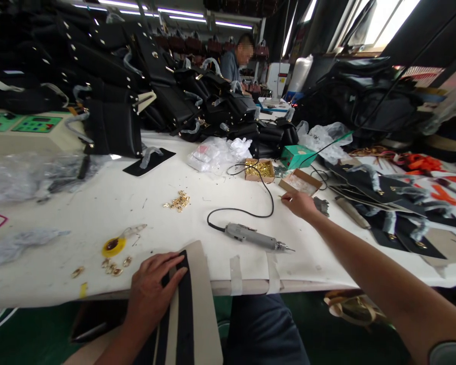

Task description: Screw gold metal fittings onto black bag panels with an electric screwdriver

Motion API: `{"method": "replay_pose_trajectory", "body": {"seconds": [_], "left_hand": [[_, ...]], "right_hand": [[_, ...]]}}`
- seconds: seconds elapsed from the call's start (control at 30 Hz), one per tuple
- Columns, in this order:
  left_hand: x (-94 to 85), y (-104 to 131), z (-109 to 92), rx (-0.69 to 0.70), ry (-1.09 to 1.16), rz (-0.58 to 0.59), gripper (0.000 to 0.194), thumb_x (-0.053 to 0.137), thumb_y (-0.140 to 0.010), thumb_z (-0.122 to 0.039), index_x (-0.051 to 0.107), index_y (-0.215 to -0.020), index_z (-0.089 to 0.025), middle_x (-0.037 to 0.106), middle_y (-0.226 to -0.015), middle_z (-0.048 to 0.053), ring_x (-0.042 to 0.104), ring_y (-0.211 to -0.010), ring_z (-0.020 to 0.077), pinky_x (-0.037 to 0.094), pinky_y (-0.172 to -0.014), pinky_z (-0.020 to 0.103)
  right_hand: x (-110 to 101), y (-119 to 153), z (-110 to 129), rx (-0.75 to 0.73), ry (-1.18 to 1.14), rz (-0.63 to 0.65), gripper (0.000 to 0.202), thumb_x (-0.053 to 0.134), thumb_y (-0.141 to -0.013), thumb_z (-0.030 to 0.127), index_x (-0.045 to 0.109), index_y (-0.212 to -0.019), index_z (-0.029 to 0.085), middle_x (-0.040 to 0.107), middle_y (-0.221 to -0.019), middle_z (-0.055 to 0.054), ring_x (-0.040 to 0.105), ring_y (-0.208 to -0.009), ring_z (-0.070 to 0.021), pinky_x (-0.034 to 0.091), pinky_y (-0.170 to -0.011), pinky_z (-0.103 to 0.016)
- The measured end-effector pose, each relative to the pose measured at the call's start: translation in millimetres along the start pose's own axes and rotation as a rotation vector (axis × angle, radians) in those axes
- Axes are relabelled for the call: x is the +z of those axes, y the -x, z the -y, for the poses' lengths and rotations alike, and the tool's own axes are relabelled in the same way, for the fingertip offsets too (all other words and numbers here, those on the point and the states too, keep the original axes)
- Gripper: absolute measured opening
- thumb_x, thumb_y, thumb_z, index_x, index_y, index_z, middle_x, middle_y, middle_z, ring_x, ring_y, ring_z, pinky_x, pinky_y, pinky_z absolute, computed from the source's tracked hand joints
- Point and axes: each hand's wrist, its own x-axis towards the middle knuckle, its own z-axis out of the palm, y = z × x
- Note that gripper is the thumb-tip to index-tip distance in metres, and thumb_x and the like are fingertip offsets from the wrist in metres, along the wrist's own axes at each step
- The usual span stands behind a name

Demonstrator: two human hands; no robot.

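Note:
My left hand (154, 284) is closed on a beige panel with black strips (203, 304), thumb and fingers pinching the end of one strip. The panel overhangs the table's front edge towards my lap. My right hand (299, 204) reaches out over the table, fingertips pinched together beside a shallow cardboard box (314, 183). A tiny thing seems to show at those fingertips, too small to name. Between my hands lies a grey electric screwdriver (251, 236), its bit pointing right. Behind it stands a small box of gold-coloured hardware (264, 171).
Loose gold fittings (180, 201) lie in a pile, with more rings (114, 267) near a yellow tape roll (113, 247). A green box (297, 156) and cable sit behind. Black bags (114, 126) are heaped at the back left; black panels (399, 218) lie right. A person (231, 63) is beyond.

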Motion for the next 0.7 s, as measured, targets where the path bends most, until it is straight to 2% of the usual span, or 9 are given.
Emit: {"method": "replay_pose_trajectory", "body": {"seconds": [0.3, 0.5, 0.7], "left_hand": [[1.8, 0, -1, 0.021, 0.002, -0.027, 0.038, 0.060, -0.096, -0.059, 0.080, -0.113, -0.032, 0.078, -0.120, 0.004, 0.064, -0.115, 0.0305, 0.048, -0.108, 0.052], [3.3, 1, -1, 0.023, -0.015, -0.032, 0.046, 0.055, -0.097, -0.066, 0.081, -0.112, -0.031, 0.078, -0.120, 0.005, 0.064, -0.116, 0.0319, 0.048, -0.107, 0.055], [2.2, 1, 1, 0.030, -0.029, -0.025, 0.044, 0.057, -0.098, -0.064, 0.080, -0.114, -0.031, 0.077, -0.121, 0.005, 0.064, -0.116, 0.0311, 0.048, -0.107, 0.054]], "right_hand": [[-1, 13, -12, 0.080, -0.014, 0.010, 0.022, 0.065, -0.088, 0.032, 0.082, -0.101, 0.026, 0.081, -0.104, -0.003, 0.071, -0.092, -0.0226, 0.046, -0.071, -0.027], [-1, 14, -11, 0.112, -0.022, 0.010, 0.026, 0.061, -0.089, 0.031, 0.082, -0.103, 0.026, 0.081, -0.097, -0.003, 0.072, -0.087, -0.0208, 0.047, -0.069, -0.026], [-2, 7, 4, 0.103, 0.068, -0.008, 0.032, 0.059, -0.093, 0.039, 0.082, -0.111, 0.027, 0.079, -0.115, -0.006, 0.071, -0.098, -0.0264, 0.047, -0.072, -0.029]]}}
